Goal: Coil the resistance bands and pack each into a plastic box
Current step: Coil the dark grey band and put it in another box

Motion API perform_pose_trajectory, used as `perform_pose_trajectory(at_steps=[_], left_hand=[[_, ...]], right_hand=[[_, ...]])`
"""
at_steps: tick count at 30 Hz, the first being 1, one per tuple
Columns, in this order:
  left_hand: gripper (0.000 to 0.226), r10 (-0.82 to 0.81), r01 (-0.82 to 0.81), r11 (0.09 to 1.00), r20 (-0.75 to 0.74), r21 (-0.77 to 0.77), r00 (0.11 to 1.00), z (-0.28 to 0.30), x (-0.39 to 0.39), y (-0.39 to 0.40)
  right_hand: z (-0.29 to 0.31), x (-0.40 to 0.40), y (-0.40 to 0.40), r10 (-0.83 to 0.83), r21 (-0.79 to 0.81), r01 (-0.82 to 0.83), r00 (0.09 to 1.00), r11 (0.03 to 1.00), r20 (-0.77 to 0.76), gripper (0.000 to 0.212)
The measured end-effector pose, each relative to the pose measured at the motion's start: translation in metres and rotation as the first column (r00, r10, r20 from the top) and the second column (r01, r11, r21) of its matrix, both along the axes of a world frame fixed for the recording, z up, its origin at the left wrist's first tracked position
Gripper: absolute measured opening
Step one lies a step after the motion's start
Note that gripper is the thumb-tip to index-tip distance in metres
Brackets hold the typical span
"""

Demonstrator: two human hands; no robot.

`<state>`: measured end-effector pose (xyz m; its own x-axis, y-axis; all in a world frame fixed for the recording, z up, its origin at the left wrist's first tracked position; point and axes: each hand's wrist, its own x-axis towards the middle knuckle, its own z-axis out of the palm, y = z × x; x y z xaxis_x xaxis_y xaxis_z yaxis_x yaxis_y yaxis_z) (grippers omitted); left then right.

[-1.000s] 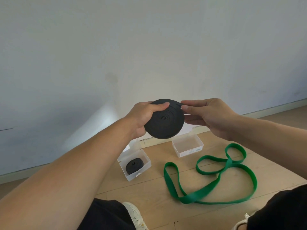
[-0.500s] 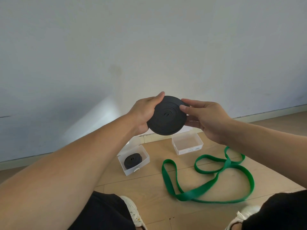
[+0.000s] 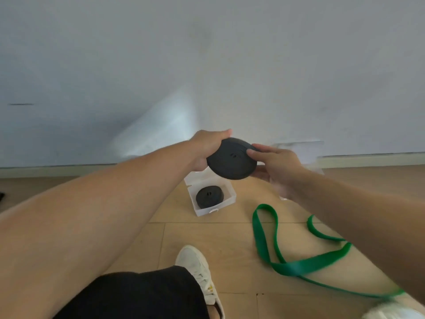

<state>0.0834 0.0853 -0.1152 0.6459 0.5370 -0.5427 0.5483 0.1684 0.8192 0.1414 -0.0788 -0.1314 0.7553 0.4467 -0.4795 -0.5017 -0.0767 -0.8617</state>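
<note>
A large black coiled band (image 3: pixel 231 158) is held in the air between both hands, tilted flat side up. My left hand (image 3: pixel 205 147) grips its left edge and my right hand (image 3: pixel 277 165) pinches its right edge. Directly below it an open clear plastic box (image 3: pixel 231 199) on the floor holds a smaller black coil (image 3: pixel 209 196). A second clear box (image 3: pixel 318 168) is mostly hidden behind my right hand and arm. An uncoiled green band (image 3: pixel 296 265) lies spread on the floor to the right.
The wooden floor meets a white wall (image 3: pixel 207 65) with a baseboard just behind the boxes. My white shoe (image 3: pixel 200 270) and black-trousered knee (image 3: pixel 142 295) sit at the bottom centre; another shoe (image 3: pixel 391 311) shows at the bottom right corner.
The view has tilted down and shifted right. The coil has lowered and tipped flatter, now hanging over the box with the small coil. Both hands keep their grip.
</note>
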Motion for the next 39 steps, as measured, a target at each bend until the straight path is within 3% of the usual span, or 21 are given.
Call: perform_pose_trajectory(at_steps=[4, 8, 11, 14, 18, 20, 24, 28, 30, 32, 35, 36, 39], left_hand=[[0.032, 0.104, -0.110, 0.990, -0.071, -0.086, 0.992, -0.086, -0.015, 0.038], [0.024, 0.205, -0.156, 0.968, -0.261, 0.196, 0.943, -0.161, -0.035, 0.068], [0.057, 0.230, -0.163, 0.962, -0.326, 0.218, 0.917, -0.205, -0.047, 0.075], [0.079, 0.223, -0.172, 0.965, -0.275, 0.197, 0.935, -0.239, -0.050, 0.079], [0.047, 0.173, -0.156, 0.983, -0.184, 0.101, 0.968, -0.265, -0.045, 0.075], [0.044, 0.173, -0.161, 0.983, -0.146, 0.089, 0.974, -0.272, -0.044, 0.068], [0.061, 0.076, -0.072, 0.995, -0.065, 0.067, 0.995, -0.273, -0.049, 0.057], [0.108, -0.011, 0.016, 0.995, -0.051, 0.099, 0.999, -0.285, -0.059, 0.059], [0.116, 0.020, -0.011, 0.992, -0.067, 0.129, 0.998, -0.289, -0.062, 0.058], [0.118, 0.044, -0.033, 0.986, -0.061, 0.166, 0.997, -0.291, -0.062, 0.057], [0.116, 0.034, -0.025, 0.979, -0.041, 0.201, 0.999, -0.289, -0.064, 0.054], [0.115, 0.038, -0.027, 0.977, -0.045, 0.210, 0.998, -0.289, -0.064, 0.053], [0.115, 0.063, -0.044, 0.967, -0.070, 0.250, 0.996, -0.286, -0.065, 0.048]], right_hand=[[-0.080, -0.001, 0.022, -0.029, -0.114, 0.017, 0.994, 0.993, -0.106, 0.031], [-0.140, 0.005, 0.044, -0.091, -0.217, 0.046, 0.975, 0.975, -0.203, 0.031], [-0.174, 0.008, 0.066, -0.136, -0.285, 0.064, 0.960, 0.956, -0.244, 0.029], [-0.201, 0.009, 0.084, -0.149, -0.326, 0.061, 0.956, 0.943, -0.252, 0.029], [-0.224, 0.011, 0.100, -0.131, -0.364, 0.038, 0.963, 0.930, -0.235, 0.026], [-0.229, 0.011, 0.106, -0.132, -0.370, 0.042, 0.966, 0.928, -0.221, 0.026], [-0.243, 0.007, 0.109, -0.047, -0.415, 0.011, 0.996, 0.910, -0.078, 0.029], [-0.240, 0.010, 0.106, 0.159, -0.485, -0.096, 0.983, 0.869, 0.090, 0.022], [-0.235, 0.019, 0.105, 0.359, -0.568, -0.207, 0.918, 0.796, 0.167, 0.012], [-0.231, 0.026, 0.106, 0.562, -0.699, -0.281, 0.801, 0.657, 0.206, 0.017], [-0.222, 0.026, 0.109, 0.853, -0.927, -0.173, 0.475, 0.331, 0.216, 0.029], [-0.221, 0.024, 0.107, 0.908, -0.955, -0.122, 0.362, 0.271, 0.212, 0.034], [-0.220, 0.016, 0.096, 0.948, -0.963, -0.089, 0.217, 0.256, 0.232, 0.039]])
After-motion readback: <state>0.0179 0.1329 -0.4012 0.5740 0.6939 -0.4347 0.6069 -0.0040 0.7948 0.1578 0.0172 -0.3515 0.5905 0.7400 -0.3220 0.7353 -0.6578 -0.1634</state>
